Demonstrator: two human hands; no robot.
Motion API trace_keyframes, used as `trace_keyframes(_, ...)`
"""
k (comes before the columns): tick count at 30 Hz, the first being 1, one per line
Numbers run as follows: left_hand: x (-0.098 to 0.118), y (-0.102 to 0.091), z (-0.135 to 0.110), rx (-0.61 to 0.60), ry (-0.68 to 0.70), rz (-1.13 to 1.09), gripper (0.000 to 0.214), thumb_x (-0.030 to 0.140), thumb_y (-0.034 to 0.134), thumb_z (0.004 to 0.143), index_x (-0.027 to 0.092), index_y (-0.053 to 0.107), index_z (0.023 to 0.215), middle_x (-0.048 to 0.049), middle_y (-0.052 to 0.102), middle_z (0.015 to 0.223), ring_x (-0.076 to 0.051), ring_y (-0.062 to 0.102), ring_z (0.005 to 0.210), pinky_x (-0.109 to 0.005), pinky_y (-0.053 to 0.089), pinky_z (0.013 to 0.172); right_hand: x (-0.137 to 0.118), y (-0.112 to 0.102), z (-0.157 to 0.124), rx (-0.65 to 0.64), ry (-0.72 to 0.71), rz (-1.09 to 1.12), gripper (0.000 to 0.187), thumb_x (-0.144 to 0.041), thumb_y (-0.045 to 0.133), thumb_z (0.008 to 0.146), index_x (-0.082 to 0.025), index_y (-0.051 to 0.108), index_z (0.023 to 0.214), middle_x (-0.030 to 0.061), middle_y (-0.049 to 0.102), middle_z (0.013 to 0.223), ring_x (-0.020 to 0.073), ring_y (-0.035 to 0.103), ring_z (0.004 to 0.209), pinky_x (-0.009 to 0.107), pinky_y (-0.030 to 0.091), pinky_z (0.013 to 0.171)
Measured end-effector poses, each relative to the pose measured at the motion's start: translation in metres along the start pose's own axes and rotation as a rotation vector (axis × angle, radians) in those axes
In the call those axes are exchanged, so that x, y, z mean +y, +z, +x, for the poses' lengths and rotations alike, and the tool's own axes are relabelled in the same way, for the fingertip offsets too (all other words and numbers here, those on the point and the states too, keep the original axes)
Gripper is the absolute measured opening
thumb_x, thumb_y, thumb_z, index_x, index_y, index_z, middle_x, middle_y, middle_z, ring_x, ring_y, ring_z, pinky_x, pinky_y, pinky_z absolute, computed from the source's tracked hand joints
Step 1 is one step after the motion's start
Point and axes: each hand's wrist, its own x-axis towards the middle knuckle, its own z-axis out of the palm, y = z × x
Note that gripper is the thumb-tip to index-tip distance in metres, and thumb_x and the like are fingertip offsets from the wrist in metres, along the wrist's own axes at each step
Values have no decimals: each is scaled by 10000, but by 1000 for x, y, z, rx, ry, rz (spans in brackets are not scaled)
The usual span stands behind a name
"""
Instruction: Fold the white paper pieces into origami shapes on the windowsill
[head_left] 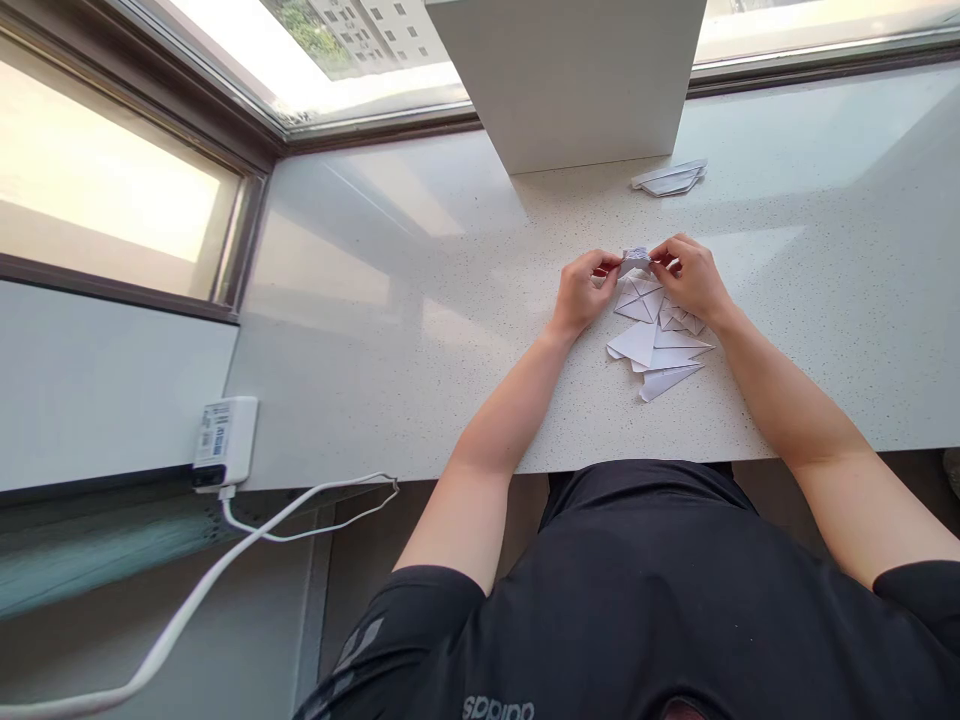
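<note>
While betw. L hand (581, 295), R hand (691, 278): folded paper (634, 260)

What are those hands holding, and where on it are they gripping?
The left hand and right hand pinch a small folded white paper piece between their fingers, one at each end.

Paper (636, 342) under my hands: white, matt. Counter (390, 400): speckled stone, polished, glossy. Shirt (637, 600): black cloth, matt.

Left hand (581, 295) and right hand (690, 280) pinching a small folded paper piece (635, 260) above loose folded white paper triangles (652, 340) on a speckled stone worktop (375, 400), with a folded paper stack (669, 179) beyond.
</note>
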Motion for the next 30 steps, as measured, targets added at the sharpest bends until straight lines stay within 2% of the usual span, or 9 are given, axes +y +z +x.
trace_keyframes(7, -8, 1, -1, -2, 26, -39, 170, 421, 900, 1174, 268, 898, 1100, -74, 958, 1135, -221, 900, 1037, -388, 753, 1009, 1, -3, 2, -17, 33, 29, 384, -675, 920, 1094, -295, 874, 1055, 73, 895, 1007, 296, 834, 933, 485, 739, 867)
trace_keyframes(10, -10, 1, -1, -18, 12, -35, 157, 420, 923, 1160, 273, 884, 1122, -77, 948, 1149, -221, 901, 1045, -380, 754, 998, 12, -16, 9, -22, 52, 88, 372, -639, 1009, 1042, -289, 882, 1047, 52, 899, 983, 282, 846, 914, 468, 737, 840)
trace_keyframes(12, -11, 1, 0, -24, 7, -19, 160, 418, 930, 1153, 271, 868, 1149, -89, 940, 1192, -225, 901, 1065, -373, 753, 970, 24, -34, 20, 4, 87, 142, 332, -527, 1086, 1011, -275, 871, 1037, 41, 895, 964, 251, 847, 884, 425, 722, 808)
trace_keyframes(14, -11, 1, 0, -29, 3, -2, 179, 425, 923, 1154, 264, 847, 1170, -107, 930, 1241, -231, 897, 1084, -367, 748, 934, 38, -58, 37, 72, 181, 172, 253, -295, 1101, 1011, -232, 857, 1030, 50, 888, 939, 195, 821, 816, 366, 668, 750)
trace_keyframes(17, -13, 2, 2, -40, -2, 13, 203, 441, 914, 1158, 259, 825, 1166, -113, 918, 1253, -228, 885, 1080, -356, 742, 913, 54, -99, 65, 234, 436, 90, 263, 78, 936, 999, -151, 814, 956, 50, 844, 866, 98, 733, 697, 361, 567, 708)
trace_keyframes(20, -13, 3, 2, -46, 14, 28, 201, 438, 903, 1166, 258, 813, 1156, -107, 906, 1226, -221, 880, 1051, -354, 741, 905, 59, -133, 84, 324, 604, -51, 254, 152, 824, 1032, -92, 808, 964, 7, 789, 785, 48, 654, 633, 409, 541, 757)
trace_keyframes(23, -13, 3, 2, -65, 27, 73, 181, 426, 854, 1199, 255, 805, 1162, -110, 896, 1228, -225, 876, 1066, -361, 741, 911, 57, -155, 92, 278, 655, -102, 160, 113, 823, 1116, -19, 884, 1183, 81, 873, 935, 64, 651, 661, 396, 582, 805)
trace_keyframes(25, -13, 3, 2, -84, 27, 96, 162, 408, 819, 1220, 256, 803, 1167, -110, 894, 1238, -226, 871, 1088, -364, 744, 930, 53, -162, 97, 243, 688, -142, 214, 78, 831, 1151, 4, 896, 1341, 167, 915, 1122, 81, 684, 708, 378, 611, 837)
trace_keyframes(30, -15, 3, 2, -96, 34, 109, 94, 334, 784, 1235, 259, 805, 1183, -103, 889, 1253, -224, 872, 1098, -369, 747, 952, 43, -162, 116, 192, 717, -305, 326, 29, 855, 1168, 60, 854, 1492, 324, 884, 1423, 183, 888, 1046, 382, 600, 885)
